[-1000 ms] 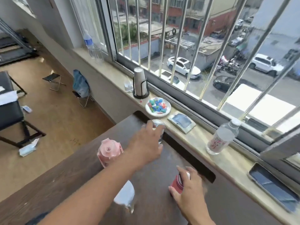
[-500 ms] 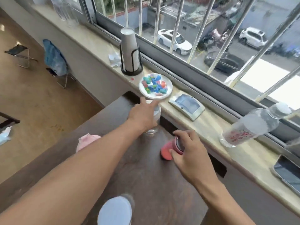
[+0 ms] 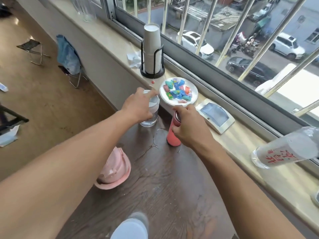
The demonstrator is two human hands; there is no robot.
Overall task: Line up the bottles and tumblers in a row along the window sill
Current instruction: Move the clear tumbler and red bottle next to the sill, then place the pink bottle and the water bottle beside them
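The left hand [image 3: 138,105] is wrapped around a clear tumbler [image 3: 151,111] with a grey lid. The right hand [image 3: 190,127] is closed on a red bottle [image 3: 172,133]. Both stand on the dark desk [image 3: 172,178], close to the window sill [image 3: 241,144] — not on it yet. This looks like the picking-up step. Next, each one likely has to go up onto the sill, beside the plate of sweets [image 3: 178,91] and the clear bottle [image 3: 286,149], without bumping the plate.
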